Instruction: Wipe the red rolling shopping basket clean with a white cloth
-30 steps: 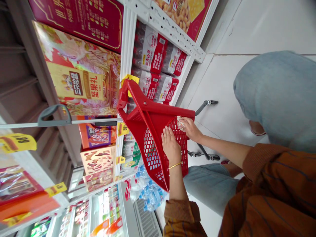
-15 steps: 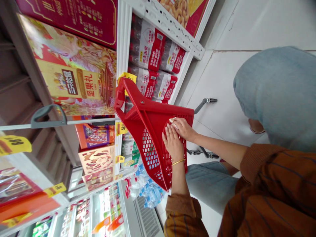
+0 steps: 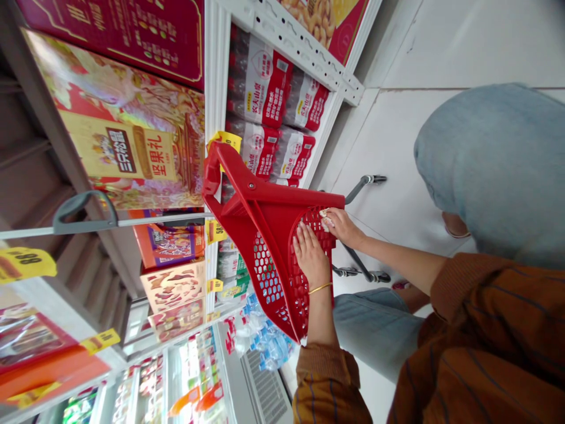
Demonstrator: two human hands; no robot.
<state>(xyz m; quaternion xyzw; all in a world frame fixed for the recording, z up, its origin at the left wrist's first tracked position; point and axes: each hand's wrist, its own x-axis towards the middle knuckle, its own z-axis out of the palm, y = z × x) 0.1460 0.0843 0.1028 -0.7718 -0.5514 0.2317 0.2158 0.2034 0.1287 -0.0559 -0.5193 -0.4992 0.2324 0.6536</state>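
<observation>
The picture is turned sideways, with the floor side toward its right. In front of me stands a red plastic rolling shopping basket [image 3: 282,206] with honeycomb holes in its sides. My left hand [image 3: 311,253], a gold bracelet at its wrist, rests flat on the perforated panel, fingers stretched out. Close beside it, toward the wheel end, my right hand [image 3: 346,229] is closed on a small crumpled white cloth or tissue [image 3: 326,219], pressed against the same panel. From the basket's upper end runs a long pull rod with a grey handle [image 3: 83,212].
Behind the basket, store shelves hold packs of red-labelled bottles [image 3: 265,82] and gift boxes [image 3: 132,141]. Clear blue-capped bottles [image 3: 271,344] stand to one side. A basket wheel [image 3: 375,179] touches the pale tiled floor [image 3: 410,118], near my jeans-covered knee [image 3: 485,171].
My right hand has slid with the white cloth away from my left fingers, toward the basket's wheel end. My left hand stays in nearly the same place.
</observation>
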